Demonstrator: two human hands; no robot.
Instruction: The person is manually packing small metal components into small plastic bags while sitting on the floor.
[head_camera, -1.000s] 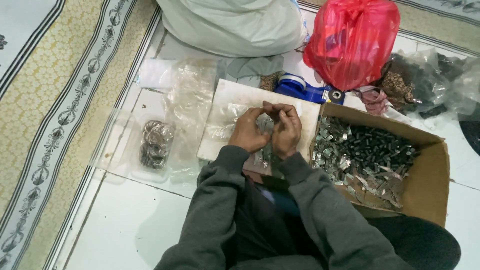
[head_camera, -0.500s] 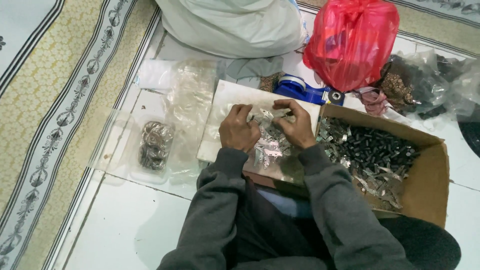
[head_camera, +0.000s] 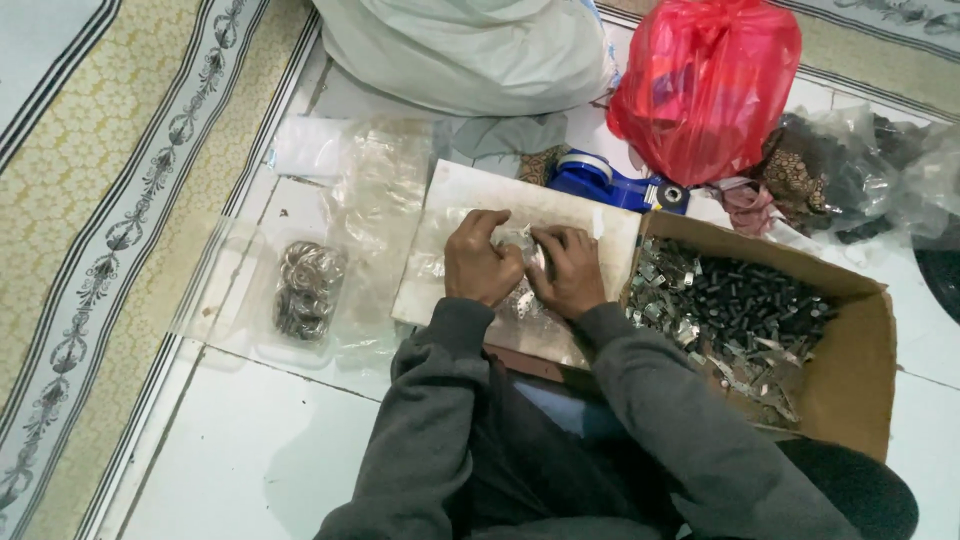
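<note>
At upper right we see a bright red plastic bag (head_camera: 705, 85); beside it a blue tape dispenser (head_camera: 610, 185). A brown cardboard box (head_camera: 850, 370) at right holds silver and black metal parts (head_camera: 735, 315). At left lies a cream carpet (head_camera: 90, 200) with a grey floral border. Our sleeves (head_camera: 440, 420) are dark grey, the floor tiles (head_camera: 230, 450) white.

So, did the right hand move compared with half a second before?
Yes. The right hand has moved left, away from the cardboard box, and now meets the left hand over the pale board.
</note>
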